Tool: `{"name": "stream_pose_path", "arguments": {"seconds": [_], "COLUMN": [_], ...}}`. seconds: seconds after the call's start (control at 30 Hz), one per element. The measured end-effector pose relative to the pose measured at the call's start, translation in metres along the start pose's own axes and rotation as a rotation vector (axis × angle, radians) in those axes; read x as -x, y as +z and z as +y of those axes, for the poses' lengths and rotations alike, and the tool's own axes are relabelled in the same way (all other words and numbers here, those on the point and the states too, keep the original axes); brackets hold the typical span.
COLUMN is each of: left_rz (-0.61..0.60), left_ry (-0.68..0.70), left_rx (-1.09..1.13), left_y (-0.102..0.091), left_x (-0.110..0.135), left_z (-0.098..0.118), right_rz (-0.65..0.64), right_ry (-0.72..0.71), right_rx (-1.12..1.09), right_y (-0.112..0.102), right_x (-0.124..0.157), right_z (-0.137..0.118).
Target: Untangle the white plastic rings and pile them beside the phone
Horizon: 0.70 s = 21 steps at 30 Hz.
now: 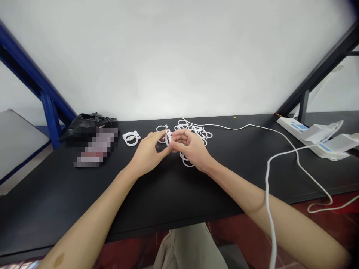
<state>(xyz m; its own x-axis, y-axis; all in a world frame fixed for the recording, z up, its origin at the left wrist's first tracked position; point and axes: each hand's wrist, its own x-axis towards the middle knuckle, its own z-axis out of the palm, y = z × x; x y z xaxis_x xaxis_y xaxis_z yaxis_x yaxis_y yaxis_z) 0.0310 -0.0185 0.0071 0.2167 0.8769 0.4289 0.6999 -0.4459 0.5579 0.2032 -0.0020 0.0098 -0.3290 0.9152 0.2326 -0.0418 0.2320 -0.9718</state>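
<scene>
Above the black tabletop, a white curtain ring (167, 138) stands on edge between my two hands; it may be more than one ring held together. My left hand (150, 151) pinches it from the left with thumb and fingers. From the right, my right hand (192, 147) closes on it at the thumb and fingertips, which partly cover it. Behind and beneath my right hand lies a loose pile of similar white rings (206, 134). A small cluster of rings (131, 139) sits apart, left of my left hand. Another ring (161, 129) lies just behind my fingers.
A black plastic bag (91, 120) and a blurred-out item (98, 147) lie at the left on the black table (179, 201). White cable (267, 186) loops over the right side, passing across my right forearm. A white and blue device (314, 138) stands far right, before the black frame.
</scene>
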Motion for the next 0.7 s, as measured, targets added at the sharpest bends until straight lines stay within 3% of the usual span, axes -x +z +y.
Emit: {"name": "stream_pose_path", "arguments": {"seconds": [0.27, 0.7], "left_rz": [-0.093, -0.095], "left_ry": [0.076, 0.034], "left_rx": [-0.002, 0.007], "left_y": [-0.0047, -0.0036], "left_x": [0.0021, 0.0037], "left_z": [0.0, 0.0039], "right_rz": [0.01, 0.083], "right_ry": [-0.296, -0.277], "right_rx": [0.545, 0.532], "right_y": [-0.0022, -0.0067], "right_x": [0.0026, 0.0004], "right_z": [0.0015, -0.0038]}}
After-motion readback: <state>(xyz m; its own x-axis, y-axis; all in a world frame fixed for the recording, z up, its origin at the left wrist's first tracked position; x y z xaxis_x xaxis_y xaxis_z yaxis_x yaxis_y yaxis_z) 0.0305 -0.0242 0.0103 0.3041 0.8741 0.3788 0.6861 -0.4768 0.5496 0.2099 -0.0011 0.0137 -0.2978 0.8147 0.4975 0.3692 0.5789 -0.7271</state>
